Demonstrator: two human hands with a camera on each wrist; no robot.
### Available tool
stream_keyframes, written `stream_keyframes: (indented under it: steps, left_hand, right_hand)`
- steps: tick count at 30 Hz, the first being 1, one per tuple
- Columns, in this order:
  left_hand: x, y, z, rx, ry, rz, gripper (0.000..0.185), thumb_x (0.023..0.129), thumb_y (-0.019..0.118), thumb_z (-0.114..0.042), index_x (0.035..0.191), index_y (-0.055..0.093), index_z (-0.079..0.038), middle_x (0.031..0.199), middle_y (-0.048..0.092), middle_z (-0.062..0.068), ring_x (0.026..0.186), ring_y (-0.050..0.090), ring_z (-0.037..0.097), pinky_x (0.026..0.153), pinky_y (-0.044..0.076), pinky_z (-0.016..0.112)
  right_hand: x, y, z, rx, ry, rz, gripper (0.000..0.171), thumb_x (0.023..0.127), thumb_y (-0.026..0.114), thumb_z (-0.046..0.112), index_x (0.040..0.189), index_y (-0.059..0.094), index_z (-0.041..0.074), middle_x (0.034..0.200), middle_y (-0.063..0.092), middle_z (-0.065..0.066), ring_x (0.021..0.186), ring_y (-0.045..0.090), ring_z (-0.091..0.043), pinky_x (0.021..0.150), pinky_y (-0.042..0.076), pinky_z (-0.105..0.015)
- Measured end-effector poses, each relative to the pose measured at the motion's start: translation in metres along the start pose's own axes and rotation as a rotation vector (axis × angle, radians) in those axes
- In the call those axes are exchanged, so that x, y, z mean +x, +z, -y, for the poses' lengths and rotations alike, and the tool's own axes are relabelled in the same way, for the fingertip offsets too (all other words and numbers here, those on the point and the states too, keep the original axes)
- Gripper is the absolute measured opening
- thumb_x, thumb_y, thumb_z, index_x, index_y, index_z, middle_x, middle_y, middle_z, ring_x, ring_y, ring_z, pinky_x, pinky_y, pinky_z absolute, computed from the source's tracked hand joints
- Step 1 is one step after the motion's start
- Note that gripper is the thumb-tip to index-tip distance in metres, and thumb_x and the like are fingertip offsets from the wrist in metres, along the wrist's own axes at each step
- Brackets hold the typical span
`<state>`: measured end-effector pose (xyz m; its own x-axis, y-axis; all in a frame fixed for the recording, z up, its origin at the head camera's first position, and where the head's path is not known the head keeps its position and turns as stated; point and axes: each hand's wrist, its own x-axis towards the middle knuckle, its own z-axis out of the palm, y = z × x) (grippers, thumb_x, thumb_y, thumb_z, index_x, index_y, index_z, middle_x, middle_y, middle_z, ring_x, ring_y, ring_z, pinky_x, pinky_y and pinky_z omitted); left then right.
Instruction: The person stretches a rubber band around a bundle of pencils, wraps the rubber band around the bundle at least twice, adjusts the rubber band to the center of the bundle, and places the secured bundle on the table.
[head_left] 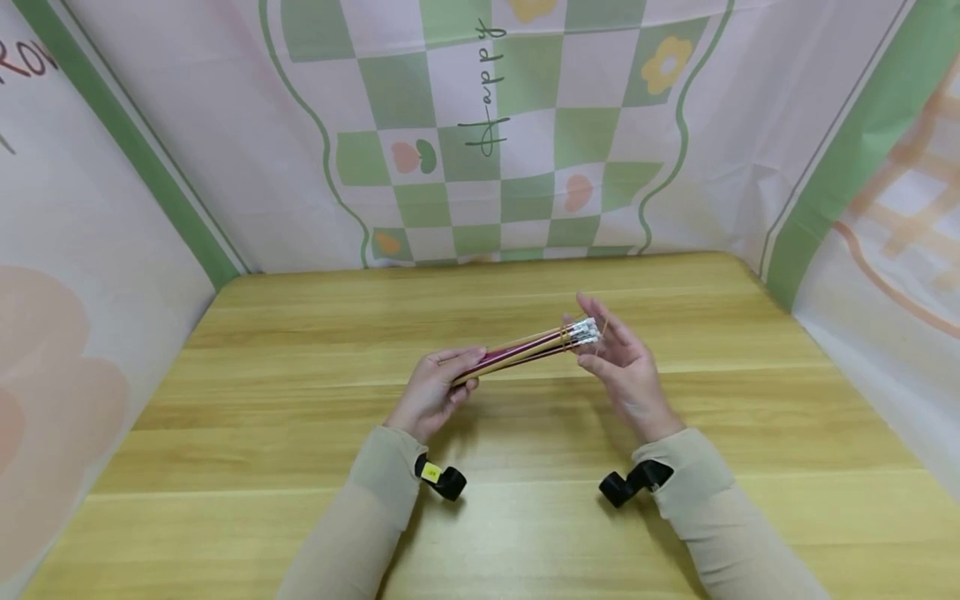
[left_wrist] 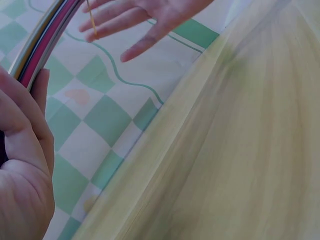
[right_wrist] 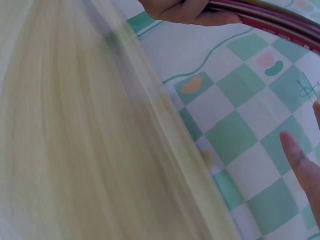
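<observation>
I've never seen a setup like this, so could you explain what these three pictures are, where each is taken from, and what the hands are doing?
There is no machine here: a person works with two bare hands above a wooden table, wearing three cameras. The big picture comes from a camera on the head, looking down. The other two come from small black cameras strapped at each wrist, so they show close, blurred views of table and patterned backdrop.

The left hand grips one end of a bundle of pencils. The right hand is at the eraser end, fingers spread, and the left wrist view shows a thin rubber band across its fingers. Nothing else lies on the table.
</observation>
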<state>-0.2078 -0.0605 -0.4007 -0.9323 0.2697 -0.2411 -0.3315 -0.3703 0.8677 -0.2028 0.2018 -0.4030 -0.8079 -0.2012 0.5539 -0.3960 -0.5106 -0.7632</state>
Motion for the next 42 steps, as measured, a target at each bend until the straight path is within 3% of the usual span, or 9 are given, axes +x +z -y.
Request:
stream_keyframes:
  steps: [7,10,14,17,22,26,32,42]
  left_hand:
    - [0.001,-0.002,0.001,0.028,0.017,-0.036,0.030,0.092,0.069,-0.011,0.118,0.068,0.004,0.080,0.067,0.004,0.051,0.052,0.002,0.040,0.034,0.011]
    - [0.001,-0.002,0.000,0.050,0.022,-0.048,0.028,0.091,0.071,-0.011,0.115,0.070,0.003,0.079,0.068,0.004,0.050,0.052,0.003,0.040,0.035,0.012]
    - [0.000,-0.001,-0.001,0.099,0.031,-0.054,0.026,0.090,0.072,-0.011,0.113,0.071,0.002,0.080,0.070,0.004,0.050,0.052,0.004,0.040,0.035,0.013]
    - [-0.001,-0.001,-0.001,0.141,0.029,-0.050,0.027,0.089,0.074,-0.012,0.112,0.072,0.002,0.080,0.070,0.004,0.049,0.051,0.004,0.041,0.035,0.014]
    - [-0.001,0.000,-0.001,0.180,0.018,-0.029,0.028,0.089,0.075,-0.013,0.112,0.072,0.002,0.084,0.071,0.004,0.050,0.052,0.004,0.042,0.036,0.015]
    - [-0.001,0.000,-0.002,0.193,0.021,-0.010,0.028,0.089,0.074,-0.012,0.113,0.071,0.003,0.089,0.072,0.005,0.051,0.055,0.005,0.042,0.037,0.015]
    - [-0.001,-0.001,-0.004,0.208,0.037,-0.003,0.028,0.089,0.074,-0.011,0.112,0.071,0.004,0.095,0.073,0.006,0.050,0.056,0.006,0.042,0.038,0.016]
    - [-0.001,-0.001,-0.006,0.215,0.035,-0.014,0.029,0.088,0.075,-0.012,0.112,0.071,0.004,0.091,0.074,0.007,0.050,0.057,0.007,0.042,0.038,0.016]
  right_hand:
    - [0.001,0.003,0.012,-0.327,0.054,-0.002,0.069,0.086,0.065,-0.014,0.148,0.040,0.002,0.154,0.045,-0.001,0.132,0.055,-0.013,0.100,0.050,-0.024]
    - [0.002,0.004,0.017,-0.502,0.099,0.020,0.066,0.086,0.068,-0.010,0.147,0.045,0.004,0.148,0.053,0.001,0.129,0.056,-0.010,0.097,0.051,-0.020]
    - [0.003,0.005,0.020,-0.720,0.134,0.059,0.065,0.086,0.073,-0.002,0.145,0.051,0.011,0.138,0.061,0.008,0.125,0.058,-0.006,0.106,0.042,-0.017]
    - [0.004,0.005,0.020,-0.809,0.151,0.095,0.062,0.085,0.075,0.001,0.142,0.054,0.014,0.134,0.063,0.011,0.124,0.058,-0.004,0.111,0.035,-0.018]
    - [0.004,0.004,0.020,-0.908,0.178,0.131,0.054,0.085,0.076,0.007,0.136,0.061,0.015,0.127,0.068,0.004,0.122,0.056,0.001,0.108,0.037,-0.016]
    - [0.003,0.002,0.019,-0.922,0.179,0.134,0.043,0.085,0.077,0.008,0.126,0.068,0.012,0.126,0.070,-0.004,0.120,0.055,0.005,0.103,0.040,-0.013]
    - [0.003,0.001,0.019,-0.847,0.206,0.102,0.031,0.084,0.077,0.004,0.115,0.073,0.006,0.118,0.071,-0.008,0.111,0.059,0.003,0.095,0.045,-0.012]
    - [0.000,-0.001,0.018,-0.639,0.299,0.049,0.028,0.084,0.074,-0.003,0.112,0.071,0.001,0.116,0.068,0.007,0.101,0.063,-0.006,0.075,0.054,-0.017]
